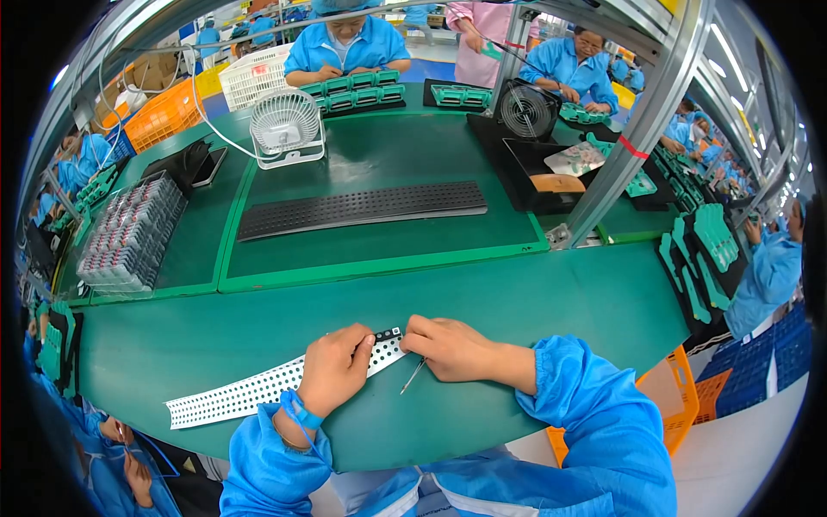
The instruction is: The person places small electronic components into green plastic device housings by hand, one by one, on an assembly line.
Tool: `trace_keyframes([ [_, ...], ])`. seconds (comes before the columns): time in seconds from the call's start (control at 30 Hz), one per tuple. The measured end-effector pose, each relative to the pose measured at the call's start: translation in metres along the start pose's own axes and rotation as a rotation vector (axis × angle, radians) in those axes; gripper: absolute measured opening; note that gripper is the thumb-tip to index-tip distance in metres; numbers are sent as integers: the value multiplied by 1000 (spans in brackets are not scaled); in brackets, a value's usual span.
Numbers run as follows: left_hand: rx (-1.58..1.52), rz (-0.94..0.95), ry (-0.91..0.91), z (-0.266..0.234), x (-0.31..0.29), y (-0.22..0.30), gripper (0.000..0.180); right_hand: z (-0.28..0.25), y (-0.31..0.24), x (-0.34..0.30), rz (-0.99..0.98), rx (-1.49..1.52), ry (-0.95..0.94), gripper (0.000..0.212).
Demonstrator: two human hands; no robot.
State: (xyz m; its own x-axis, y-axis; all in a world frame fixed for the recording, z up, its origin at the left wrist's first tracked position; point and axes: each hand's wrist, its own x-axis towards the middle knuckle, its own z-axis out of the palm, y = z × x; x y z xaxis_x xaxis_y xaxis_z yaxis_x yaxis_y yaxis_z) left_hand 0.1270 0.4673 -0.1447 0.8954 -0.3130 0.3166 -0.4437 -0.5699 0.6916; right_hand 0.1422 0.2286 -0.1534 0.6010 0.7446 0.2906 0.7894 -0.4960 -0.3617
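Note:
A long white sheet with rows of round holes [237, 398] lies slanting across the green bench in front of me. At its right end, a small black piece with light round spots [384, 335] shows between my hands. My left hand [334, 369] rests over the sheet, fingers curled and thumb pressed at the sheet and the black piece. My right hand [450, 347] is closed, its fingertips at the sheet's end. Thin metal tweezers [414, 375] stick out below the right hand, tips pointing down toward me. The fingertips hide part of the black piece.
Black perforated sheets [362, 209] lie stacked beyond my hands. A white fan [286, 125] stands behind them. Stacked clear trays [133, 234] are at left. A metal post [642, 129] rises at right, near green parts [702, 258]. Co-workers sit across the bench.

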Motion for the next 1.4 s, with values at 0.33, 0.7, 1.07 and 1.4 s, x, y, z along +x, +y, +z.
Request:
trace_keyframes([
  [0.33, 0, 14, -4, 2, 1, 1, 13, 0, 2, -2, -9, -5, 26, 29],
  [0.7, -15, 22, 14, 5, 2, 1, 13, 2, 4, -3, -33, -12, 67, 27],
  [1.07, 2, -15, -15, 4, 1, 3, 12, 3, 5, -4, -42, -10, 68, 22],
  [1.4, 3, -33, -19, 4, 3, 3, 13, 1, 4, -2, -45, -5, 76, 18],
])
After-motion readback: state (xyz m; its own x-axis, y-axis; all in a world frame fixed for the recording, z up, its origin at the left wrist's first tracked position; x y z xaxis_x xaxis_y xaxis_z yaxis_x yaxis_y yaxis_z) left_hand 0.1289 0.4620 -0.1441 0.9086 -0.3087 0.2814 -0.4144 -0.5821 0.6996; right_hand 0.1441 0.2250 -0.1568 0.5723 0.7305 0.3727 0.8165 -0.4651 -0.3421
